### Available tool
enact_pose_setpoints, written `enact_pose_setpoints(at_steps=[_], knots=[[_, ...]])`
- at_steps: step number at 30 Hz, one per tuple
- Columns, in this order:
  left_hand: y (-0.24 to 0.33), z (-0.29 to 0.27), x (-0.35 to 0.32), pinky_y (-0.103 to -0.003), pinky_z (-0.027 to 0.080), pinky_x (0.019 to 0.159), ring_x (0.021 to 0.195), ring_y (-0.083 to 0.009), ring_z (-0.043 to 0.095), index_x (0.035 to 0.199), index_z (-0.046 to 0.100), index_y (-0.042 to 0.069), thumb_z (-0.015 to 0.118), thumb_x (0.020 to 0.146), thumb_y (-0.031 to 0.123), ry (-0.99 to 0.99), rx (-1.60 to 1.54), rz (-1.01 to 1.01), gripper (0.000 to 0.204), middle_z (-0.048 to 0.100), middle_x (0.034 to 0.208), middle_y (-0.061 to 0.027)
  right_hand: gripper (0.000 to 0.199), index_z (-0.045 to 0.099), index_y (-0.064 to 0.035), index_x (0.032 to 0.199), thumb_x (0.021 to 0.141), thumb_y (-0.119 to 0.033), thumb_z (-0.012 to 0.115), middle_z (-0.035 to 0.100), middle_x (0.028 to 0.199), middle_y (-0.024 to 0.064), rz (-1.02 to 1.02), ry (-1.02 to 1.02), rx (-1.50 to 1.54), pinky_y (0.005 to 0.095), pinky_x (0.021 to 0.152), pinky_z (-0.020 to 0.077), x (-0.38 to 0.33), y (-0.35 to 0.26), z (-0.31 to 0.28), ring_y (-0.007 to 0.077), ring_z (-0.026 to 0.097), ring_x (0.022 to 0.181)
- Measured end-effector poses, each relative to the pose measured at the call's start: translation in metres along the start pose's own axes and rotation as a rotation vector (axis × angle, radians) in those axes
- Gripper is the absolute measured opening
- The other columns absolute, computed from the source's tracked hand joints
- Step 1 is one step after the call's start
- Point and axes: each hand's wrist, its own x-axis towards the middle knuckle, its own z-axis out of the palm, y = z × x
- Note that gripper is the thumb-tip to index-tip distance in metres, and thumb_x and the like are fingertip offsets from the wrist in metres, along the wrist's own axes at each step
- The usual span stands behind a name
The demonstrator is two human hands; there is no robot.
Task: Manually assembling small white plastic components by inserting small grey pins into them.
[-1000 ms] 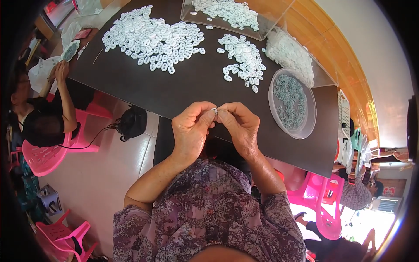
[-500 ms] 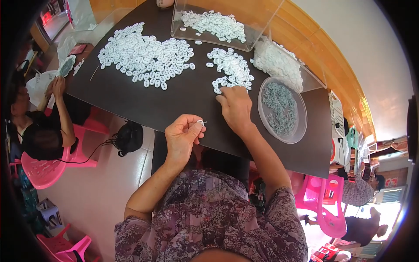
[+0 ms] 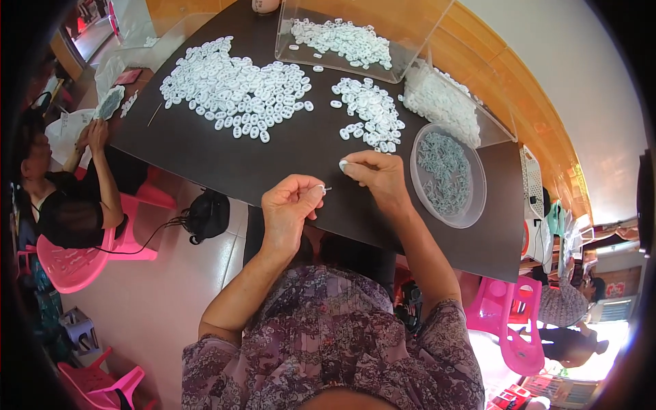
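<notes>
My left hand (image 3: 287, 208) pinches a small white plastic piece (image 3: 322, 189) above the table's near edge. A short grey pin, seemingly a screw, sticks out of that piece to the right. Between the thumb and fingers of my right hand (image 3: 383, 179) is a white oval two-holed piece (image 3: 343, 165), partly covered by the fingertips. Just beyond that hand lies a small pile of the same oval pieces (image 3: 372, 113). To its right stands a round clear tub (image 3: 480, 198) with many small grey screws (image 3: 443, 167) in it.
A larger pile of white ovals (image 3: 232, 89) spreads over the dark table (image 3: 273, 160) at left. Clear bins (image 3: 410, 58) of more pieces line the back. A thin stick (image 3: 154, 115) lies far left. Another person (image 3: 75, 184) sits at left near a pink chair (image 3: 75, 263).
My right hand has drawn back from the small pile toward me with an oval piece in its fingertips. My left hand keeps its pinch in nearly the same place.
</notes>
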Motion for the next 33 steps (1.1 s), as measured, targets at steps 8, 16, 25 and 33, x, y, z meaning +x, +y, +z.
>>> enact_pose_setpoints(at_steps=[8,16,25,33], knots=[[0.007,0.010,-0.005,-0.020,0.044,0.053,0.065,-0.0098,0.056,0.097,0.063,-0.002,0.063,0.087,0.005,0.003,-0.061,0.005,0.013,0.063,0.082,-0.0063,0.019,0.067,0.0007,0.102,0.084,-0.006,0.064,0.065,0.078,0.0041,0.035,-0.109,0.389,0.0196,0.059,0.0418,-0.021,-0.020,0.009,0.0070,0.057,0.070],[0.009,0.013,-0.011,-0.018,0.042,0.050,0.064,-0.0071,0.056,0.098,0.062,-0.002,0.062,0.087,0.004,0.003,-0.041,0.027,0.012,0.063,0.081,-0.0047,0.017,0.068,0.0006,0.099,0.084,-0.006,0.065,0.066,0.078,0.0040,0.042,-0.091,0.445,0.0196,0.059,0.0412,-0.030,-0.022,0.013,0.0069,0.057,0.070],[0.009,0.014,-0.016,-0.019,0.043,0.053,0.065,-0.0078,0.056,0.098,0.062,-0.003,0.061,0.087,0.003,0.038,0.072,0.049,0.012,0.063,0.082,-0.0054,0.015,0.069,-0.0001,0.096,0.083,-0.006,0.066,0.066,0.078,0.0025,0.007,-0.068,0.392,0.0192,0.058,0.0406,-0.034,-0.027,0.020,0.0055,0.056,0.068],[0.001,0.010,-0.015,-0.018,0.043,0.054,0.066,-0.0058,0.055,0.099,0.062,-0.002,0.061,0.088,0.005,0.026,0.029,0.077,0.013,0.063,0.083,-0.0034,0.015,0.070,-0.0010,0.096,0.082,-0.005,0.067,0.066,0.078,0.0009,-0.008,-0.053,0.334,0.0181,0.057,0.0393,-0.036,-0.027,0.025,0.0038,0.055,0.068]])
